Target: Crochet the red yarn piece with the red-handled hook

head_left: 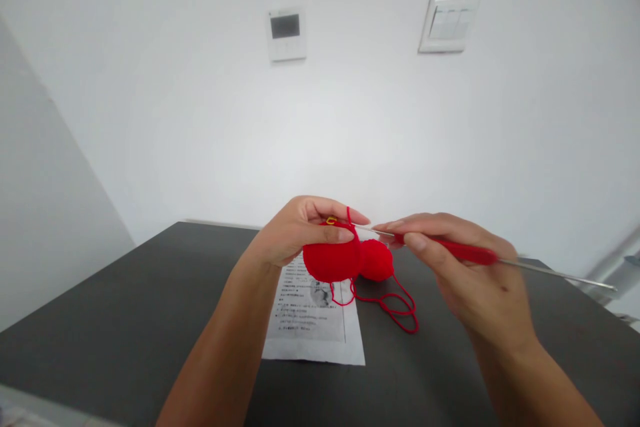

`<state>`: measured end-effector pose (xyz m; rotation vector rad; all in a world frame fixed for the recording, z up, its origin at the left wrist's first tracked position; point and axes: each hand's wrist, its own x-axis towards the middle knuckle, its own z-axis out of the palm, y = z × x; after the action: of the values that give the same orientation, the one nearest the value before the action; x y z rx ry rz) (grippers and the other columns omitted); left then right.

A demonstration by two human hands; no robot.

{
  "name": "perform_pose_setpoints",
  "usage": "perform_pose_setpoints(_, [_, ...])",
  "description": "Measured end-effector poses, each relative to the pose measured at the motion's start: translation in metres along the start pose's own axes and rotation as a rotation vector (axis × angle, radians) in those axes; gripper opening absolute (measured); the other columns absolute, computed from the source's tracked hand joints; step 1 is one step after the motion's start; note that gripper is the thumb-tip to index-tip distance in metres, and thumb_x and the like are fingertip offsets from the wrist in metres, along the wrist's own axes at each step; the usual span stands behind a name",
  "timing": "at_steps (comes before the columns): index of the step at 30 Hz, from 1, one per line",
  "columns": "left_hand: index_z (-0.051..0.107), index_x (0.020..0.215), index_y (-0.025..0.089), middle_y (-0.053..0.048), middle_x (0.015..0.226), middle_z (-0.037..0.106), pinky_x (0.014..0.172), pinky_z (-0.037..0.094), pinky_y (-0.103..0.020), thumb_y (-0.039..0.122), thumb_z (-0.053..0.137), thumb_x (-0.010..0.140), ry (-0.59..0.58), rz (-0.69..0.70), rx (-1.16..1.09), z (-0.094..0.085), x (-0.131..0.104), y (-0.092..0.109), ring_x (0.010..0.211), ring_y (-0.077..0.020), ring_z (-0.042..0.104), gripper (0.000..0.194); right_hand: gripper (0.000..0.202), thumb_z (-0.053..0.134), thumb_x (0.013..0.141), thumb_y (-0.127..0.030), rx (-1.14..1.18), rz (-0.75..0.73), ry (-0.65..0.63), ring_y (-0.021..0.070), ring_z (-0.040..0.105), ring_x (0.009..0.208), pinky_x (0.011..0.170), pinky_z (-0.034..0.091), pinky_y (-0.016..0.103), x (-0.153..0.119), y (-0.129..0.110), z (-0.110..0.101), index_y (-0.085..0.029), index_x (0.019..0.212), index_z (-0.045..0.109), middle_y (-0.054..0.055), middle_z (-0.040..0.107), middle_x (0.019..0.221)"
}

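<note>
**A:** Identify the components nearest the camera.

**B:** Two bare forearms, left point(220, 347) and right point(530, 373), extend over the dark table point(125, 293).

**A:** State each grip.

**B:** The right hand point(470, 267) is closed around the hook tool point(465, 253), thumb and fingers on its red handle. The left hand point(295, 237) pinches the red piece point(330, 259) at its upper edge, thumb in front; its index finger extends, with yarn looped over it.

**A:** Locate the work.

**B:** The red piece hangs below the left thumb, in front of the printed paper point(320, 349). The tool's left tip meets its upper right edge.

**A:** Specify materials and shapes.

**B:** Paper: white, creased, with dark print. Red piece: rounded lower edge; stitch texture too blurred to read. Tool: slender metal shafts from both handle ends. Yarn ball point(377, 260): red, rounded, just right of the piece; a loose strand point(400, 313) curls below. Marker point(331, 221): small, yellow, at the piece's upper edge.
</note>
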<state>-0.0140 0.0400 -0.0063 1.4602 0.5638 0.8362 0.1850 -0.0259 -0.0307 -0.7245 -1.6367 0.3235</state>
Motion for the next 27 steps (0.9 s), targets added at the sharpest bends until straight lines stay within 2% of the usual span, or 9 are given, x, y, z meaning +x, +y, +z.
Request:
perform_pose_setpoints(3, [0.073,0.086,0.013,-0.004,0.071,0.071,0.055,0.046,-0.021,0.017,0.078,0.061,-0.032,-0.017,-0.001,-0.004,0.0,0.001,0.058,-0.0113,0.061,0.026,0.015,0.061,0.085,-0.018,0.031,-0.009,-0.035,0.0188,0.07,0.084,0.071,0.058,0.029,0.002,0.0,-0.002,-0.026,0.091,0.073,0.003,0.074,0.091])
perform_pose_setpoints(7, [0.074,0.083,0.013,-0.004,0.067,0.07,0.051,0.043,-0.019,0.017,0.079,0.06,-0.082,-0.033,-0.053,-0.009,0.001,0.001,0.054,-0.0099,0.06,0.024,0.02,0.06,0.084,-0.013,0.022,-0.151,-0.212,0.0217,0.069,0.092,0.078,0.057,0.034,0.008,-0.003,-0.01,-0.026,0.095,0.072,0.005,0.074,0.096])
perform_pose_setpoints(9, [0.074,0.084,0.013,-0.004,0.066,0.07,0.052,0.044,-0.02,0.018,0.079,0.06,-0.096,-0.049,-0.063,-0.012,0.001,0.0,0.054,-0.0106,0.061,0.025,0.023,0.06,0.084,-0.011,0.017,-0.19,-0.258,0.0221,0.069,0.092,0.077,0.057,0.035,0.01,-0.004,-0.012,-0.025,0.097,0.072,0.006,0.074,0.096])
perform_pose_setpoints(17, [0.074,0.084,0.013,-0.006,0.072,0.072,0.055,0.046,-0.022,0.021,0.08,0.059,-0.14,-0.064,-0.051,-0.013,0.004,-0.002,0.058,-0.0116,0.062,0.027,0.02,0.061,0.084,-0.013,0.051,-0.226,-0.173,0.0221,0.07,0.086,0.074,0.058,0.036,0.01,-0.002,-0.006,-0.026,0.094,0.073,0.005,0.075,0.089])
perform_pose_setpoints(23, [0.075,0.08,0.013,-0.007,0.073,0.072,0.053,0.046,-0.022,0.019,0.08,0.058,-0.143,-0.081,-0.027,-0.016,0.002,0.002,0.058,-0.0127,0.062,0.023,0.024,0.058,0.084,-0.012,-0.006,-0.273,-0.312,0.0228,0.07,0.088,0.074,0.058,0.036,0.017,-0.009,-0.013,-0.025,0.098,0.073,0.006,0.075,0.091])
perform_pose_setpoints(27, [0.075,0.08,0.013,-0.007,0.076,0.073,0.053,0.045,-0.022,0.02,0.078,0.06,-0.185,-0.06,0.042,-0.018,0.004,0.0,0.056,-0.0109,0.06,0.021,0.021,0.058,0.085,-0.015,0.014,-0.236,-0.338,0.0237,0.07,0.086,0.072,0.059,0.037,0.016,-0.008,-0.019,-0.025,0.095,0.074,0.007,0.075,0.089])
